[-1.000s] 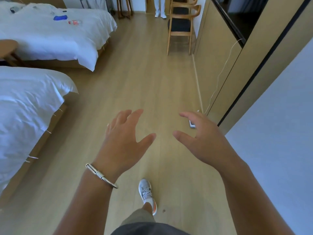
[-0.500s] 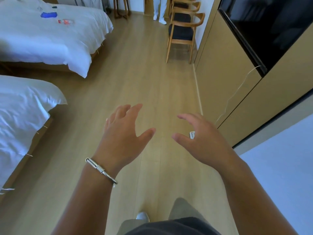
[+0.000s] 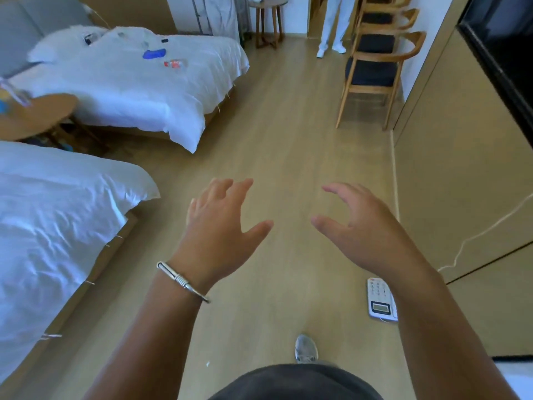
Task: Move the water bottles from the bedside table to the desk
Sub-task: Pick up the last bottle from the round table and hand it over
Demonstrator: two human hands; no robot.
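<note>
Head view: both grips empty, bedside table [image 3: 37, 116] far left.

Blurred bottle [image 3: 14, 95] on bedside table [image 3: 43, 116].

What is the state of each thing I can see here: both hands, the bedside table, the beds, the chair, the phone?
left hand: open, empty
right hand: open, empty
bedside table: blurred bottle-like items at its left edge
far bed: small items scattered on top
near bed: made
chair: upright, unoccupied
phone: lying on floor
</note>
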